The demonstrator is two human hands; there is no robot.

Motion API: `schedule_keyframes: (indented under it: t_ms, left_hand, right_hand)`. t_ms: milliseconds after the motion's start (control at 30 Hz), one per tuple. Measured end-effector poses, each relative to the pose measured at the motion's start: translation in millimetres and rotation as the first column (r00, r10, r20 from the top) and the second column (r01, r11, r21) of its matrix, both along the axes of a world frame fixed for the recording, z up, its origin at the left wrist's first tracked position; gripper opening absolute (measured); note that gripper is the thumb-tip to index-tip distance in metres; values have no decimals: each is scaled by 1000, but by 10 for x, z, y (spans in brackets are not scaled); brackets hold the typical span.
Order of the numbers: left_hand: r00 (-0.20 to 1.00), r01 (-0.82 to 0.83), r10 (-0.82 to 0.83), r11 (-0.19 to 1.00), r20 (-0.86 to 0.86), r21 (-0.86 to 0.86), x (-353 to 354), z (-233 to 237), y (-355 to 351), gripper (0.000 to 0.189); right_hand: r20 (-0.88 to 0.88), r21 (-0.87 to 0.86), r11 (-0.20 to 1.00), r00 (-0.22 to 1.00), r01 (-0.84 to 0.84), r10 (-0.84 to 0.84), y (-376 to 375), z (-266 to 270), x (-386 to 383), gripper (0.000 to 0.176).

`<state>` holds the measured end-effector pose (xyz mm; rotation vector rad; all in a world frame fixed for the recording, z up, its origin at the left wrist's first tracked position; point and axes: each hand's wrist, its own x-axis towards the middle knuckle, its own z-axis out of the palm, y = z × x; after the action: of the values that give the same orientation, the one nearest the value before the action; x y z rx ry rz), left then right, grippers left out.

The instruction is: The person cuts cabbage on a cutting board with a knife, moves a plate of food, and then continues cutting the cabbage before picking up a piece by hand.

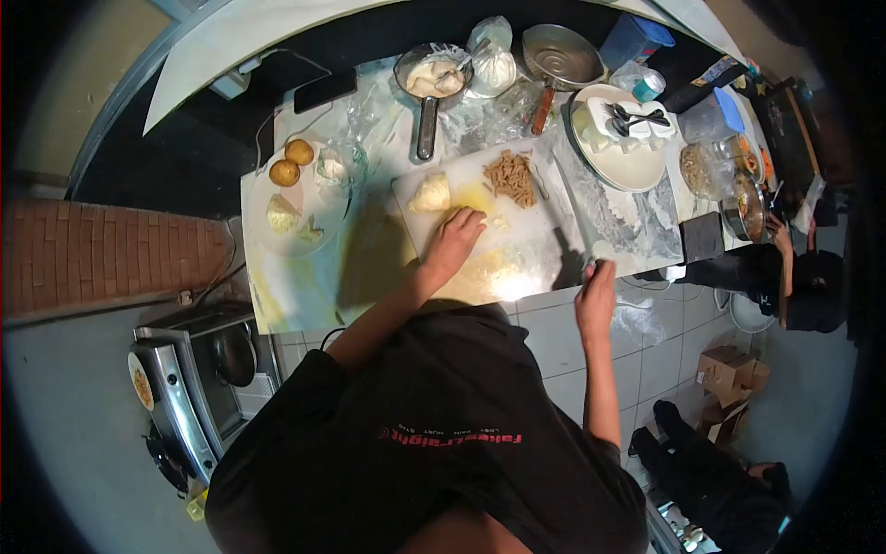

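Overhead view of a white cutting board (531, 242). The left hand (455, 238) is laid palm down on the board's middle with fingers curled; whether anything is held beneath cannot be told. The right hand (596, 294) is closed around a thin dark utensil (574, 247) at the board's right edge. A pale lump (430, 194) and a pile of brown shreds (512, 177) are seen on the board's far side. A plate (297, 231) with two round brown pieces is placed to its left.
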<state>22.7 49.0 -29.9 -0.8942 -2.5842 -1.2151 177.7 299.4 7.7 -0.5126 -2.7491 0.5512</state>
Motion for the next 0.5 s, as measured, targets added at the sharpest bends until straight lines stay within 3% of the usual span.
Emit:
schedule_keyframes:
  t_ms: [33,100,167,333,433,500]
  left_hand:
    - [1000,21,-21,1000,-19,13,-31,-16,-6,12]
    - [999,40,-39,999,-17,26,-49,-74,-28,11]
    - [995,83,-81,996,-52,32,-29,-113,-64,11]
    - [997,47,-46,999,-67,6,20,-153,-51,12]
    - [997,48,-44,998,-67,50,14,-117,-21,11]
    - [999,12,-6,994,-48,113,44,-110,-6,10]
  right_hand:
    - [-53,-142,989,998,-42,35,-161,36,41,21]
    - [146,-493,869,988,34,44,-509,162,94,24]
    - [156,-668,744,981,20,114,-683,35,88,33]
    - [246,-673,738,953,38,175,-818,-153,-41,35]
    - [230,-608,793,944,-51,237,-783,-171,-68,34]
    - [274,-607,794,933,-22,235,-803,-78,-77,34]
